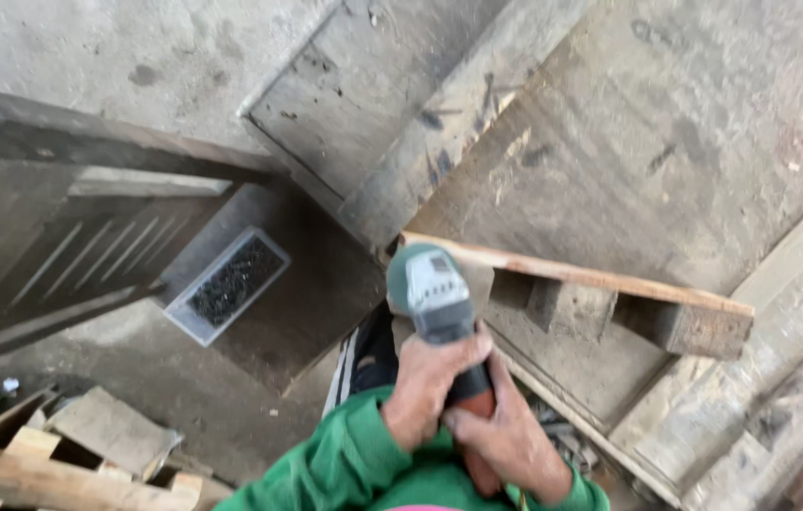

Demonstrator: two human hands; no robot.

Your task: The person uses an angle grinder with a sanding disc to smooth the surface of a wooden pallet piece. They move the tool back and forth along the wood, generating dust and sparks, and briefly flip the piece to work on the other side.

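- The person's left hand (pixel 427 386) was wrapped shut around the grey body of an angle grinder (pixel 436 305), fingers curled over the top of the housing.
- The right hand (pixel 509 437) was closed round the grinder's orange-red rear grip, just behind the left hand at about five o'clock from it; the two hands touched.
- Both green sleeves (pixel 354 464) came up from the bottom edge, at six o'clock.
- The grinder pointed toward twelve o'clock, its green head end sitting at the near left end of a notched wooden rail (pixel 600 295). I could not tell whether the disc touched the wood, since the head hid it.
- The rail ran from the grinder out toward three o'clock, with a pale top strip and square blocks under it, lying on a large weathered timber panel (pixel 666 142).
- At nine o'clock from the grinder a shallow white tray (pixel 227 284) of small dark fasteners sat on the concrete floor (pixel 98 47).
- Beyond it, at ten o'clock, lay a dark slatted wooden panel (pixel 61 227).
- Pale offcuts of timber (pixel 51 468) were piled at seven o'clock.
- By my reading, the step in hand was working the rail's near end with the grinder, both hands steadying it.
- The next move would call for a firm two-handed hold, the tool's head kept level on the strip, and the body kept back from the disc's line.
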